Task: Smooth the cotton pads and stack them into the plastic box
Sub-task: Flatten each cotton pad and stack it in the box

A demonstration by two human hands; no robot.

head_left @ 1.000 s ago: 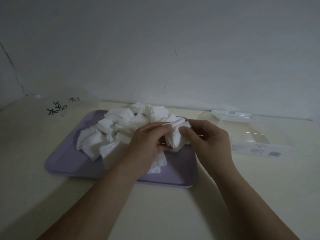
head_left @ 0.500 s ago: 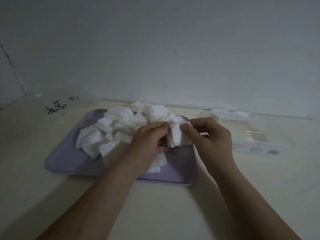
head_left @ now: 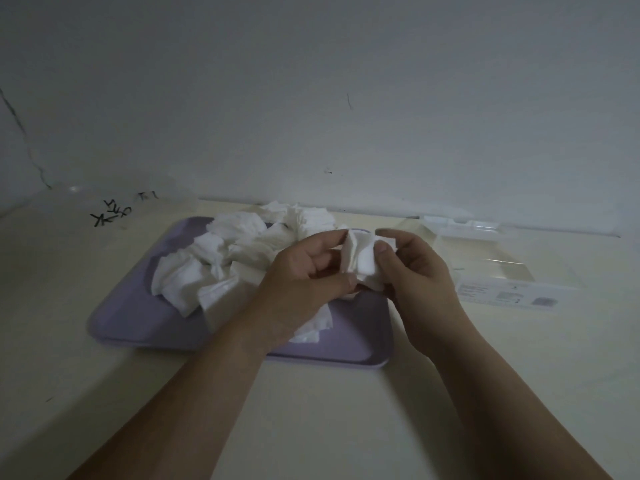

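A heap of crumpled white cotton pads (head_left: 221, 261) lies on a lilac tray (head_left: 138, 320) in the middle of the table. Above the tray's right part I hold one creased cotton pad (head_left: 360, 261) between both hands. My left hand (head_left: 304, 282) pinches its left edge and my right hand (head_left: 412, 271) pinches its right side with thumb in front. The clear plastic box (head_left: 498, 268) lies to the right of the tray, with a printed label on its near side. My left forearm hides part of the heap.
A transparent container (head_left: 114, 206) with black handwriting stands at the back left by the wall. The cream table runs up to a white wall close behind the tray. Bare tabletop stretches in front of the tray.
Both hands have lifted the held pad a little and drawn it slightly apart; it now shows more of its folded face. Tray, heap and box have not moved.
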